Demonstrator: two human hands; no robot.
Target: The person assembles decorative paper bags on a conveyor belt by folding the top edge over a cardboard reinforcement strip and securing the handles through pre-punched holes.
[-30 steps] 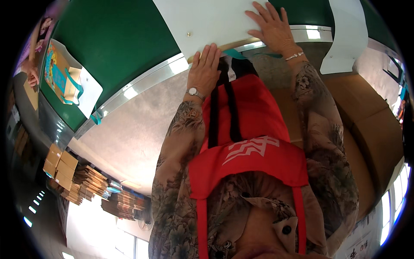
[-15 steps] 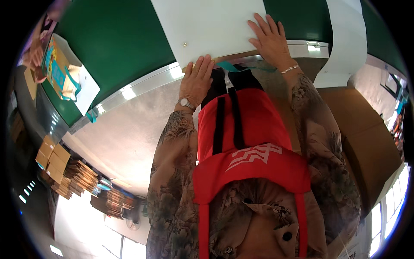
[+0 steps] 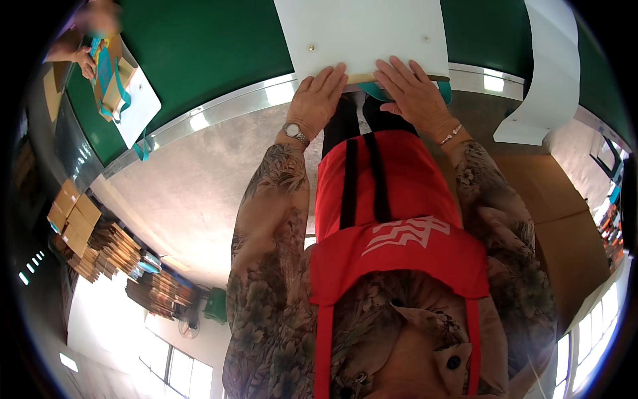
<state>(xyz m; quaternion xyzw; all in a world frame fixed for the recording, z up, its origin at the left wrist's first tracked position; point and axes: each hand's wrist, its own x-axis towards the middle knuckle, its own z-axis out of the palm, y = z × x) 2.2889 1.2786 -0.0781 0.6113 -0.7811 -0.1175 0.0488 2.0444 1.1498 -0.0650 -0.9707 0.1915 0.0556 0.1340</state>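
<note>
Long floral-patterned sleeves (image 3: 272, 219) in grey-brown cover both arms. A red apron (image 3: 399, 226) with white zigzag mark and black straps. Silver wristwatch (image 3: 295, 132) on left wrist, thin bracelet (image 3: 450, 135) on right.

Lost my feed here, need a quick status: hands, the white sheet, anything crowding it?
Left hand and right hand flat on the near edge of the white sheet. Sheet lies on the green table. Another person's hand works a teal-handled bag far left, apart.

Open green table surface (image 3: 199, 60) left of white sheet (image 3: 362, 33). Far left blocked by teal-handled bag on white board (image 3: 126, 100), another person's hand (image 3: 85, 61). Right: white strip (image 3: 548, 73) draped over edge.
</note>
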